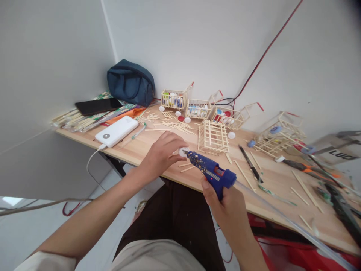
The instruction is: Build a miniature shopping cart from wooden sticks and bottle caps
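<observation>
My L grip (163, 151): thumb & fingers pinching a small white cap (181, 151), held up nr. the bench's front edge.
My R grip (229, 207): wrapped round the handle of the blue glue gun (207, 165), thumb along its side.
Nozzle: right at the cap's face; can't tell if it's touching.
Gun body: dk. blue, gold specks toward the front, tiny red light showing.
Glue stick (270, 210): long clear rod out the gun's rear, running off to the lower R of my view.
Bench (132, 148): lt. wood top, loose sticks (156, 130) scattered mid & R.
Stick frame (213, 136): slatted box on the bench, just beyond the gun.
Mini carts (173, 98): three in a row by the wall, red-tipped handles, coloured caps inside.
Another cart (278, 135): back R, tilted.
L side: white power bank (117, 131) w/ cable plugged in; blk. phone (98, 106) atop bagged sticks (70, 119); blue bag (131, 82) behind, nr. the wall.
R side: slim blk. tool (250, 163), type unclear; orange-&-blk. pliers (308, 168) farther R.
</observation>
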`<state>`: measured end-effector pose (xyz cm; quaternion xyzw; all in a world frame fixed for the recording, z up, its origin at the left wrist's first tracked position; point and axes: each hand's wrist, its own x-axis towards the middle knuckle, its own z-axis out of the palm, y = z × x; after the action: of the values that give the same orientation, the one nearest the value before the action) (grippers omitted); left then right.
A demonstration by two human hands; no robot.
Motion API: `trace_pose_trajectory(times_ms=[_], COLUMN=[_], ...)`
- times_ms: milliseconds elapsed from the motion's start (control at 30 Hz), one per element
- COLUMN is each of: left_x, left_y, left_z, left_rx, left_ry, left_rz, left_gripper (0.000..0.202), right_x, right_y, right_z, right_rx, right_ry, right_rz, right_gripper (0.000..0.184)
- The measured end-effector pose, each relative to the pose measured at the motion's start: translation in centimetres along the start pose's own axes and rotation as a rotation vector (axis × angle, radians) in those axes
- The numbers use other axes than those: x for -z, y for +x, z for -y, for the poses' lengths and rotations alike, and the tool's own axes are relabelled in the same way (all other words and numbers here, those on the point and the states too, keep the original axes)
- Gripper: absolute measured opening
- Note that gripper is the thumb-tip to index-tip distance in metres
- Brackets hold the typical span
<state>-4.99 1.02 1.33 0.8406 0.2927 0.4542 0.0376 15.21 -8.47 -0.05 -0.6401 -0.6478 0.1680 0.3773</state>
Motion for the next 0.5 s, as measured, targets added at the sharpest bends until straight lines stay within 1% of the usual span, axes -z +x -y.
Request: trace_pose_trajectory(times_ms=[100,167,233,300,400,500], left_x=[-0.04,-0.1,-0.17,-0.21,-0.19,-0.15], left_y=[-0.04,-0.05,-0.02,0.05,0.13,0.08], left_z=[0.02,0.1,0.18,0.22,0.18,0.1], left_rx=[0.001,-0.002,-0.021,-0.037,-0.012,0.02], left_ry=[0.004,0.012,0.032,0.053,0.043,0.008], left_rz=[0.004,0.006,-0.008,-0.022,-0.027,-0.018], left_gripper=[0.024,0.024,0.024,0.022,0.021,0.024], right_x=[0.05,0.15,0.24,0.25,0.16,0.15], right_y=[0.03,0.13,0.21,0.17,-0.18,-0.51], right_z=[0.35,0.58,0.72,0.72,0.45,0.13], right_rx=[0.048,0.092,0.143,0.164,0.113,0.063], right_ry=[-0.151,-0.181,-0.171,-0.157,-0.156,-0.104], right_rz=[-0.008,-0.026,-0.025,-0.019,-0.027,-0.023], right_gripper=[0.06,0.06,0.055,0.054,0.055,0.049])
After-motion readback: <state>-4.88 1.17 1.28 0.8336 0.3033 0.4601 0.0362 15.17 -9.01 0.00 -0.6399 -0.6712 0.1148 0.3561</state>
